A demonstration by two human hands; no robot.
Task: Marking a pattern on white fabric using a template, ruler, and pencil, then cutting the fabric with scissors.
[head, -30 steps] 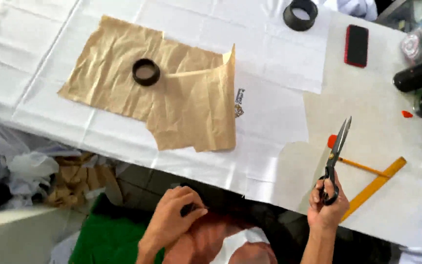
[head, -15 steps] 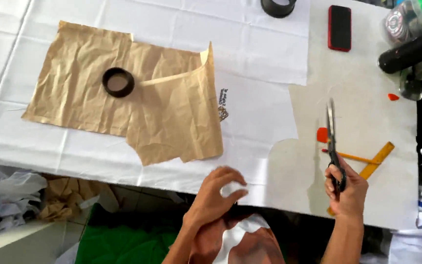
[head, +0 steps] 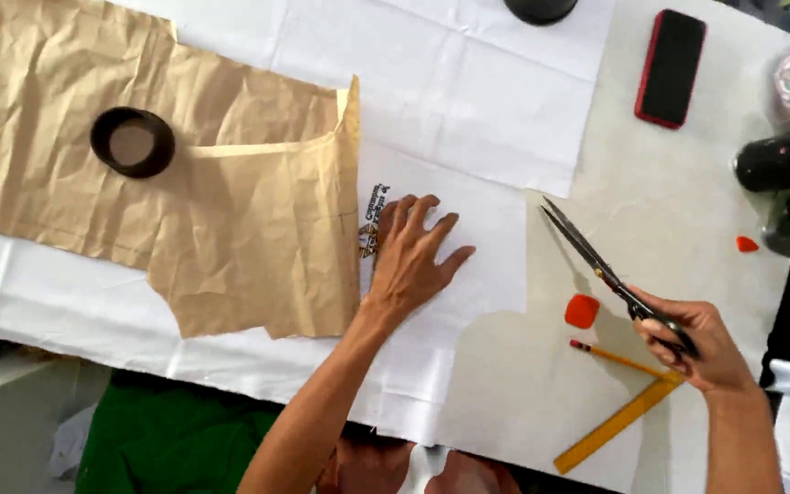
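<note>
My left hand (head: 411,254) lies flat, fingers spread, on the white fabric (head: 468,119), just right of the edge of a crumpled brown paper pattern (head: 230,220). A black tape ring (head: 133,142) rests on that paper. My right hand (head: 688,343) grips the handles of black scissors (head: 596,261), whose blades are slightly apart and point up and left above the table. A red piece of chalk (head: 582,311), a pencil (head: 619,359) and a yellow ruler (head: 614,425) lie beside my right hand.
A phone in a red case (head: 670,67) lies at the top right. Another black ring (head: 539,9) sits at the top edge. A black tool (head: 784,165) and other clutter crowd the right edge. A small red bit (head: 746,244) lies near them.
My left hand has come up from below the table edge and now rests flat on the white fabric. The scissors have tilted from upright toward the left.
</note>
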